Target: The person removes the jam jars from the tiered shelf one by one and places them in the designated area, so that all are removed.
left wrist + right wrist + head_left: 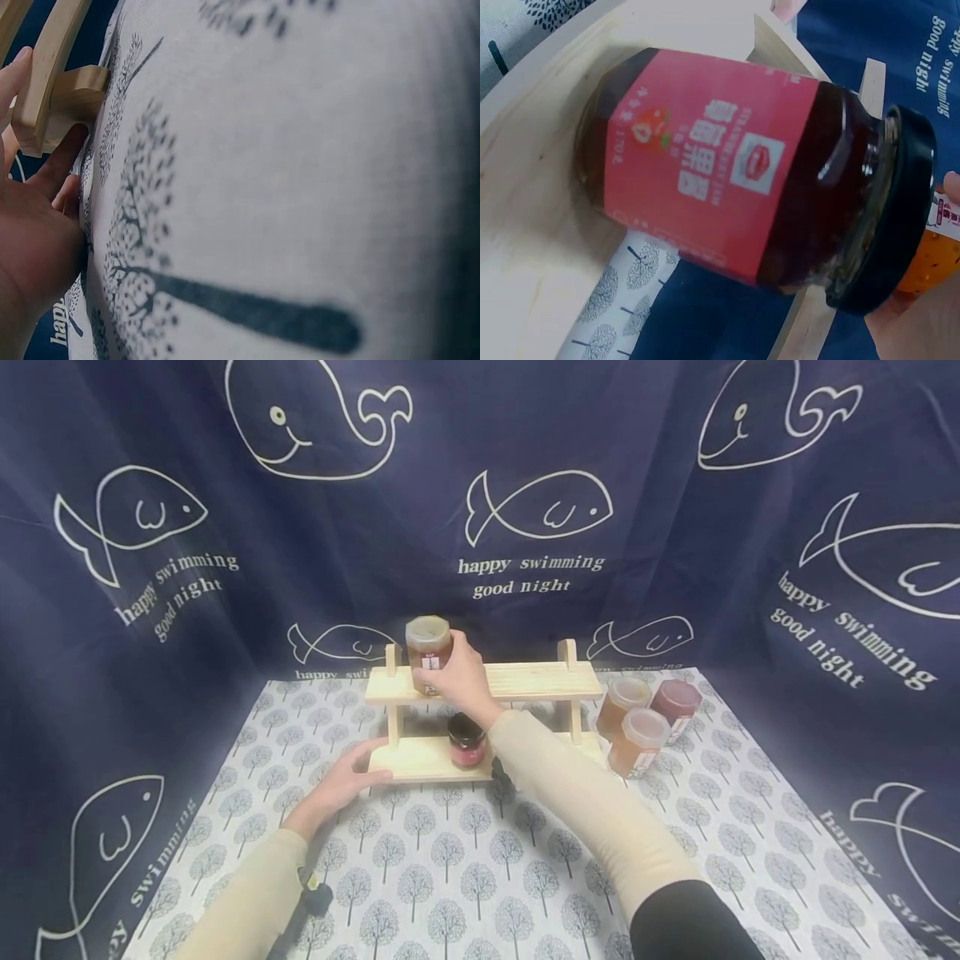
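Note:
A two-tier wooden rack point(525, 683) stands on the patterned cloth. My right hand point(462, 680) holds a jam jar point(427, 643) with a pale lid at the left end of the upper shelf; whether its base touches the wood I cannot tell. In the right wrist view this jar point(932, 262) shows orange contents, partly cut off by the frame. A dark-lidded strawberry jam jar point(705, 165) stands on the lower shelf, below my right wrist. My left hand point(351, 779) grips the left end of the lower shelf, thumb on the board point(45, 82).
Three lidded jars stand together right of the rack: an amber one point(622, 703) behind, an orange one point(638, 742) in front and a dark red one point(677, 703) at the right. A blue curtain point(525, 427) printed with fish and whales hangs behind and at both sides.

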Tool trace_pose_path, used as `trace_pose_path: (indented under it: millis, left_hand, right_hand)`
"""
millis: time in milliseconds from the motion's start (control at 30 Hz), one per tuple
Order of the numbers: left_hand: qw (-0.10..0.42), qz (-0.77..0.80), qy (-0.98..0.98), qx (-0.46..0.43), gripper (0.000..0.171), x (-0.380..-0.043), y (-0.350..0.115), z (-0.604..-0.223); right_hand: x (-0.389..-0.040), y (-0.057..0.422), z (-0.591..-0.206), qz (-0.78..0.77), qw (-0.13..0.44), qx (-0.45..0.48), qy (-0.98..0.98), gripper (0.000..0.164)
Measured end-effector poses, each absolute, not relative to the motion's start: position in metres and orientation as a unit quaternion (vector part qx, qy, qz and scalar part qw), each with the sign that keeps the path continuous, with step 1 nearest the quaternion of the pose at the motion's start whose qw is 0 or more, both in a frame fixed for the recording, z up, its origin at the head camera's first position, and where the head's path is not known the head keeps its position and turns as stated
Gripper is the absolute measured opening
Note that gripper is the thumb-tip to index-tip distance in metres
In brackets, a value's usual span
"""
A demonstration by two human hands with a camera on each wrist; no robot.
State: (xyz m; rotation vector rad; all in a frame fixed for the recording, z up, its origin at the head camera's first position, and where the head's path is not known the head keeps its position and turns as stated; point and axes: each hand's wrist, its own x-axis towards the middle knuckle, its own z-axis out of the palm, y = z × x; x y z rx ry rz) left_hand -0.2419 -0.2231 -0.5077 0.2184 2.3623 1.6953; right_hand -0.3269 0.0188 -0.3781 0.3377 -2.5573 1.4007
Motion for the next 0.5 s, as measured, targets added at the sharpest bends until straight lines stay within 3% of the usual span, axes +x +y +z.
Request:
trace_pose_path:
  millis: [167,500]
  left_hand:
    - [0.117,0.578,0.804,0.074,0.074,-0.236,-0.221,-0.499]
    - [0.104,0.573,0.810,0.073,0.076,-0.247,-0.227,-0.526]
  right_hand:
    - [-0.329,0.018,-0.378,0.453,0.119,0.102,-0.878,0.079]
    - [-0.330,0.019,-0.376,0.449,0.124,0.099,-0.879,0.083]
